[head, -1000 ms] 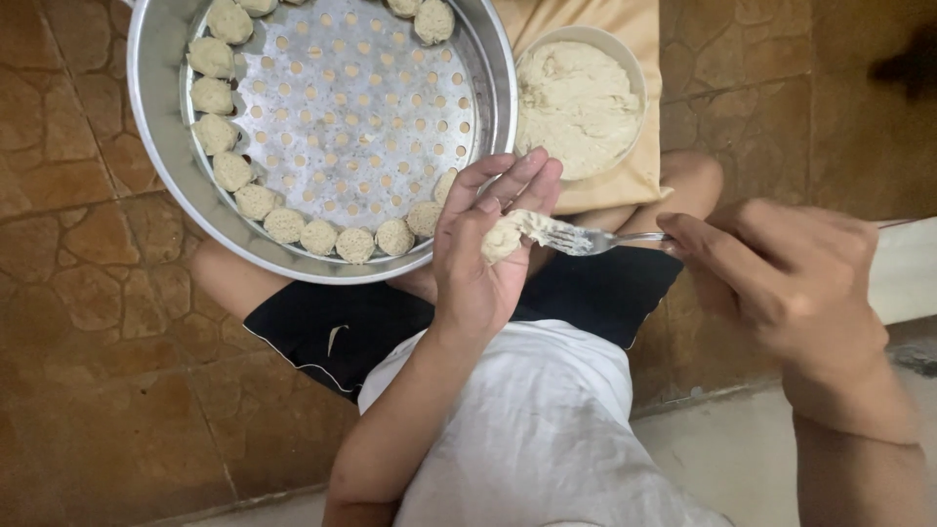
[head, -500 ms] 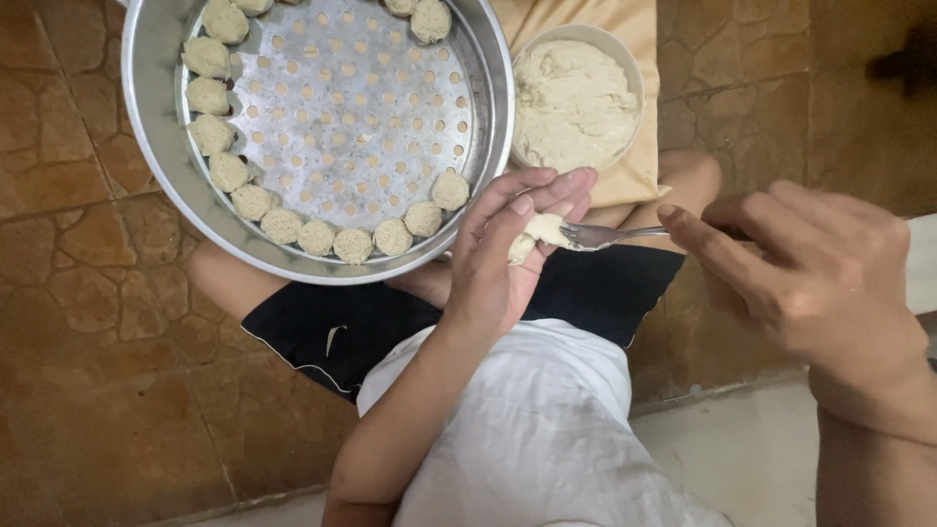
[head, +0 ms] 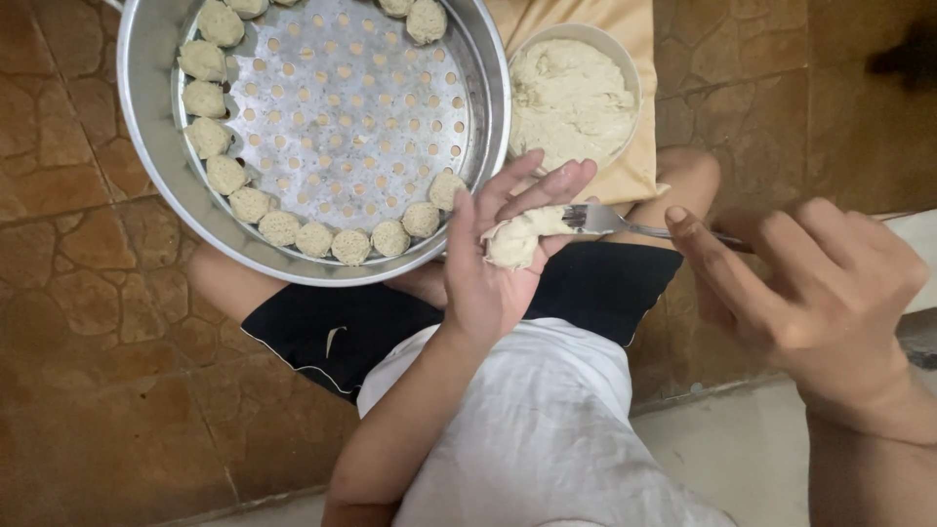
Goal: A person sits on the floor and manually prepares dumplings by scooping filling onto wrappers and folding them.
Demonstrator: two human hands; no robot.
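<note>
Dumpling (head: 515, 242): pale, soft lump with a wrapper, cupped in the open left hand (head: 493, 259), at 4 o'clock from the steamer tray (head: 146, 146). Fork (head: 610, 222): metal, pinched in the closed right hand (head: 810, 298), tines touching the filling, seemingly to press it in. Tray: round, perforated metal, resting over the lap; finished dumplings (head: 314, 239) line its rim from 9 to 4 o'clock. Bowl (head: 625, 73): white, holding creamy paste, at 3 o'clock of the tray, near the fork.
</note>
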